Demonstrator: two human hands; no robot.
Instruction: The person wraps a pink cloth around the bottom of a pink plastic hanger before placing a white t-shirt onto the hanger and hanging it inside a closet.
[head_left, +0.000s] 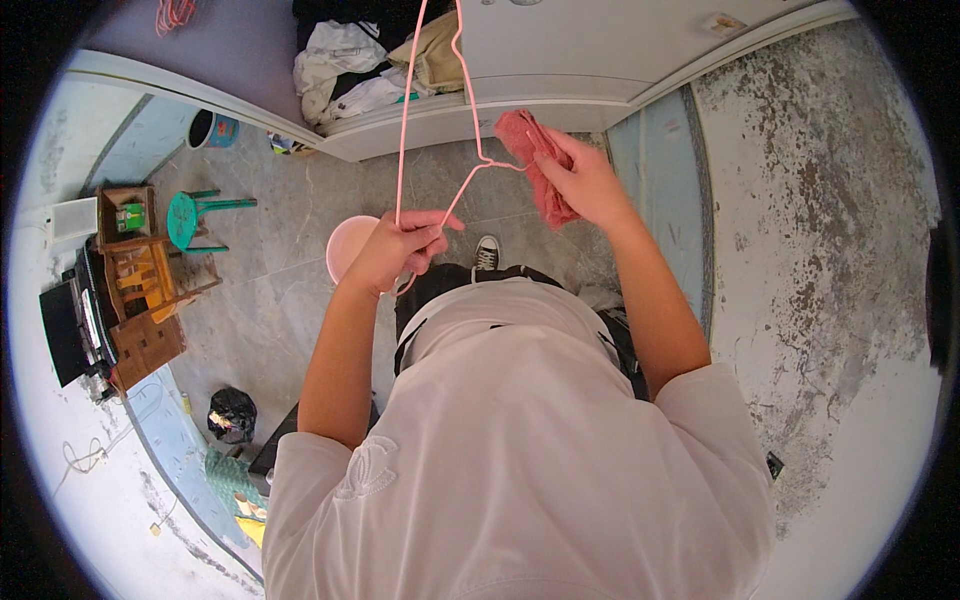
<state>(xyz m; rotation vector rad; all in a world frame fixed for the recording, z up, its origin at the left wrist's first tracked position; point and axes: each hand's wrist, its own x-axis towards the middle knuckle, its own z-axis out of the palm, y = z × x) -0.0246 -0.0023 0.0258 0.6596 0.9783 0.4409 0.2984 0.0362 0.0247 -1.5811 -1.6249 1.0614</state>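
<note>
"What's the biggest thing down there?"

"The grey tiled floor (290,330). Then the pale cabinet (560,50) along the top, with a heap of clothes (345,60), white, tan and dark, lying in its compartment."

"And on the floor?"

"A green stool (184,220), off to the left, beside some wooden furniture (142,280)."

"Next size down?"

"The pink hanger (465,191). It's up in front of the body, between the two hands, and runs out past the top edge of the view. Below it, partly hidden by the left forearm, there's a round pink basin (350,238)."

"Smaller than those?"

"One dark shoe (487,255) with a white toe, then a crumpled red cloth (555,203) up on the right."

"What are the hands doing?"

"The left hand (400,250) has its grip closed around the hanger's lower end, one finger pointing out to the right. The right hand (585,180) has its grip clamped on the cloth, thumb on top."

"Does the cloth touch the hanger?"

"The thin neck runs right up to it. Exactly how the hook sits against the folds, I can't tell."
</note>
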